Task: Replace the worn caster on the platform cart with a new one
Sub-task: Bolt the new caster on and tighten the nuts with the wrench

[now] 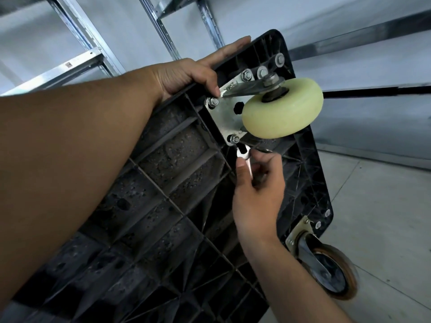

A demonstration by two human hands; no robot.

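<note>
Head view shows the right hand with fingers and thumb pinched around a small shiny wrench, so this hand is clamped on the tool. The wrench head points away from the palm, toward the lower nut just above it. It seems not yet seated on the nut, but I cannot tell this for sure.

Above this hand sits the metal mounting plate of the caster, and its pale yellow-green wheel stands out to the right of the plate.

Further up, the left hand grips the edge of the platform cart, fingers curled over the rim and the thumb resting near an upper nut. I think this grip keeps the tipped cart steady, ribbed underside facing the person, so the bolts can be reached.

Below and right of the right hand, a second caster with a brownish tread rests near the floor. Behind the left hand stands metal shelving.

Whether the nut is being tightened or loosened, I cannot judge.
</note>
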